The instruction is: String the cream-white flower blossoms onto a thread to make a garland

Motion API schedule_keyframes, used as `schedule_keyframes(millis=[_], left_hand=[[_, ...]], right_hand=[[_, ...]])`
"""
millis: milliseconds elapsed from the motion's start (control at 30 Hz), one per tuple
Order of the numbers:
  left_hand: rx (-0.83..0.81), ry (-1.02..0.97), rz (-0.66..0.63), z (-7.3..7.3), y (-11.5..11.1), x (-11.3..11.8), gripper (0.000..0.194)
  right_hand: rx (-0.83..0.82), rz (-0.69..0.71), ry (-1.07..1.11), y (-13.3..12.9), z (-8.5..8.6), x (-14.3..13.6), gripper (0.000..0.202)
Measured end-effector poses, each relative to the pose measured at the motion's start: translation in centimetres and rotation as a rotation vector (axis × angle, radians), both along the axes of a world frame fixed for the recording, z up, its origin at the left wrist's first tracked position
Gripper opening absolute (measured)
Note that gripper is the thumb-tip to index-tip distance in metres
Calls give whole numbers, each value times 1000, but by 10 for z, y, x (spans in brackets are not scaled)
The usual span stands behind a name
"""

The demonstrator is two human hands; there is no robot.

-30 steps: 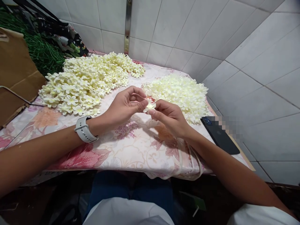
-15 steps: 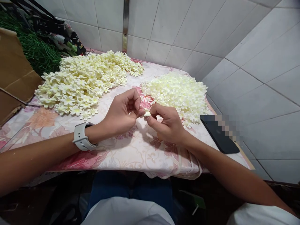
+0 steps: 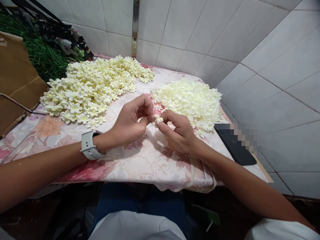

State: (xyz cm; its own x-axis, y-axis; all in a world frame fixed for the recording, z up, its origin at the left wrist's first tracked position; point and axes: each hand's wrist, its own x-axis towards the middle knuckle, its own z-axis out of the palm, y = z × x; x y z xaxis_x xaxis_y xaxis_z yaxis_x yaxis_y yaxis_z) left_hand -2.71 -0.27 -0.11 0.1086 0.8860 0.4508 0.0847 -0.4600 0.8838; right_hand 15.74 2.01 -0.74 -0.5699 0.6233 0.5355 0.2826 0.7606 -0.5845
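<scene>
- The left hand (image 3: pixel 131 121) and the right hand (image 3: pixel 178 131) meet fingertip to fingertip above the near middle of the flowered cloth (image 3: pixel 140 160); both are pinched shut on one small cream flower (image 3: pixel 158 120), which sits between them, thumb and forefinger of each side closed on it.
- A pale grey watch (image 3: pixel 90 145) wraps the wrist just behind the left hand.
- To the right of the right hand, near its wrist, a dark phone (image 3: pixel 233 145) lies flat on the cloth at the table's edge.
- Just beyond the right hand lies a heap of pale cream flowers (image 3: pixel 190 100), its nearest blooms close to the knuckles.
- Beyond and to the left of the left hand spreads a larger heap of cream flowers with yellow centres (image 3: pixel 95 86), apart from the other heap.
- Farther left of that heap sits a brown cardboard box (image 3: pixel 15 80), with a mass of green strands (image 3: pixel 42 55) behind it.
- A white tiled wall (image 3: pixel 200 30) closes off the far side and the right.
</scene>
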Motion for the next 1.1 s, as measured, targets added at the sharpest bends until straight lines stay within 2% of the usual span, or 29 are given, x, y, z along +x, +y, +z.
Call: schedule_keyframes(millis=[200,300,400,467,567,667,767,867,1000,1100], left_hand=[[-96,-85,-90,1,6,-1,25],[-132,-102,-36,1,7,-3,32],[-201,-91,38,0,8,-4,37],[-314,-84,-60,-1,8,-3,40],[-462,-141,-233,-2,6,-1,49],[-492,-221,-217,0,5,-1,41],[-494,-231,-177,3,6,-4,35],[-469,-179,-175,2,8,-5,36],[-377,-81,-175,-3,9,-8,38],[-364,-67,-169,-5,9,-8,38]], right_hand=[[-182,61,50,1,4,2,29],[-187,37,93,2,2,2,23],[-33,-62,114,6,-2,3,12],[127,-118,102,10,-4,5,4],[285,-102,55,15,-4,7,8],[327,-33,30,15,-1,8,12],[242,-1,61,13,0,7,15],[21,-39,152,12,-2,6,11],[-287,-48,287,16,-6,6,25],[-386,5,295,17,-5,7,25]])
